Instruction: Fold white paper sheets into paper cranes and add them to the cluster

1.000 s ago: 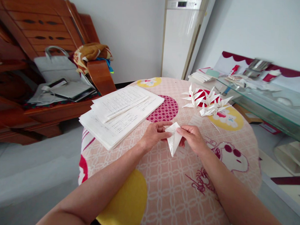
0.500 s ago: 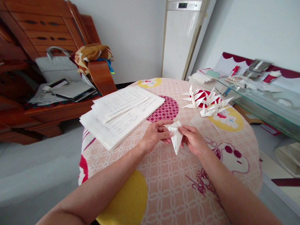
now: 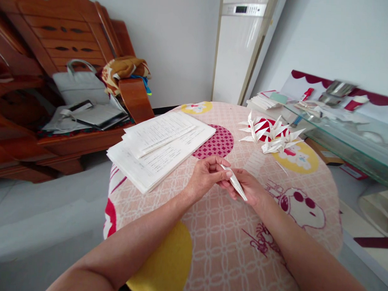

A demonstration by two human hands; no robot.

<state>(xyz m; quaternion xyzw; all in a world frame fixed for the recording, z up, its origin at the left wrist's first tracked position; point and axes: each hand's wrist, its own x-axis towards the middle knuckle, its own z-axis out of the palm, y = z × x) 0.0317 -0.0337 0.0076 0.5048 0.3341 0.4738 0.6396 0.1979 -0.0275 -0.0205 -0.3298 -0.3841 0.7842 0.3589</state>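
Folded paper [image 3: 238, 186] has turned edge-on, left hand [image 3: 206, 175] pinching it, seemingly braced against the right hand [image 3: 251, 188], whose grip is unclear.

Left hand [image 3: 208, 176] pinching folded paper [image 3: 238, 186], paper cranes [image 3: 274, 145] beyond

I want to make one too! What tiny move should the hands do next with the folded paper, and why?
Maybe turn the folded paper so a broad face shows: it looks nearly edge-on now, so its creases are hard to see. The left hand holds its far end, with the right hand close by to help.
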